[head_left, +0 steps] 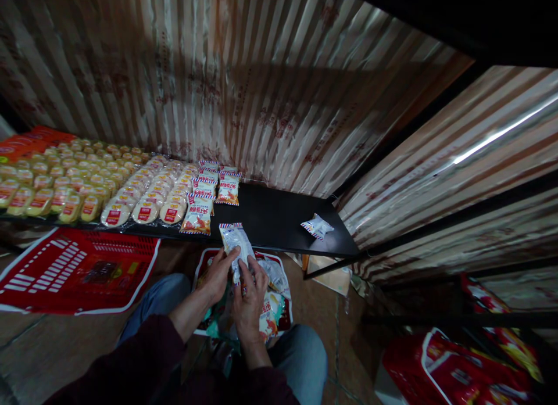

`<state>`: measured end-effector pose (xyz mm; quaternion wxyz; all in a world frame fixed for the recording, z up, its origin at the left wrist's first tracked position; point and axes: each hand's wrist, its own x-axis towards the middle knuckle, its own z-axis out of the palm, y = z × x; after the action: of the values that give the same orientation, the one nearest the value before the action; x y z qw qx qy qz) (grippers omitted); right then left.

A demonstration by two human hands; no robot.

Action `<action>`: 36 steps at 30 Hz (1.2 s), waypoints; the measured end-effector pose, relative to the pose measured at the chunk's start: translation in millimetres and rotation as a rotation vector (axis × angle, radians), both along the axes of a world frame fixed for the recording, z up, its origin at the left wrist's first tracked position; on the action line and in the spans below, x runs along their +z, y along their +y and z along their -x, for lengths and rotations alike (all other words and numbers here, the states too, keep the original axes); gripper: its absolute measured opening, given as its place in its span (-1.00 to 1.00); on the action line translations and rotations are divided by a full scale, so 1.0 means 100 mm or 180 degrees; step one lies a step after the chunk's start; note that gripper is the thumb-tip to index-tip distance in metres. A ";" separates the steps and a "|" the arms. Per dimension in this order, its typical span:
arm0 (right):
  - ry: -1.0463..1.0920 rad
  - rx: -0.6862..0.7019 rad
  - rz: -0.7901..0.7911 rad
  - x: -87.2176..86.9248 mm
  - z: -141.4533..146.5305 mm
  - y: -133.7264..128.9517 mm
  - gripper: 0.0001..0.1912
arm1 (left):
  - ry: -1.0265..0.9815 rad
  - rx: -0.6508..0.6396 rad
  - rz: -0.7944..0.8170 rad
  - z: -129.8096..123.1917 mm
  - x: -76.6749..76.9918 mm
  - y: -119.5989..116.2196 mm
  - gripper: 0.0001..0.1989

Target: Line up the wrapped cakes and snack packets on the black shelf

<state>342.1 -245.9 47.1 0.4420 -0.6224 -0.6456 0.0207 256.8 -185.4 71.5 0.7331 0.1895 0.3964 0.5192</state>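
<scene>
My left hand [220, 272] and my right hand [251, 291] both grip one white snack packet [235, 241] with striped ends. The packet is above the front edge of the black shelf [270, 216], its plain printed side up. Below my hands stands a red basket [285, 277] with several more packets in it, partly hidden by my arms. On the shelf, just left of the held packet, similar snack packets [197, 212] lie in overlapping columns. One lone packet [318, 226] rests near the shelf's right end.
Rows of round wrapped cakes [145, 206] and yellow-packed cakes [72, 206] fill the shelf's left part. A red shopping basket [104, 277] is on the floor at left. Red bags [457, 364] sit at lower right. Corrugated sheeting [244, 91] backs the shelf.
</scene>
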 end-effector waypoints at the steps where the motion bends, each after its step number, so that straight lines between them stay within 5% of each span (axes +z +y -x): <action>1: -0.0095 0.0030 -0.0002 0.00 0.00 -0.01 -0.47 | -0.0025 -0.0010 -0.0014 0.00 -0.01 0.00 -0.48; 13: -0.0561 0.0254 -0.0058 -0.04 0.04 -0.08 -0.42 | -0.0028 0.0018 0.0167 0.01 0.01 0.05 -0.46; 24: -0.0256 0.0416 -0.0022 -0.03 0.02 -0.11 -0.52 | -0.0094 0.0039 0.0263 0.06 -0.04 0.12 -0.50; 36: -0.0139 0.0088 -0.0056 0.08 -0.11 0.08 -0.63 | -0.0105 -0.0197 0.0350 0.11 -0.09 0.09 -0.52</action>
<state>353.2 -238.2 54.9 0.4329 -0.6098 -0.6638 0.0076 246.2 -176.0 62.3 0.7645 0.1525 0.4063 0.4767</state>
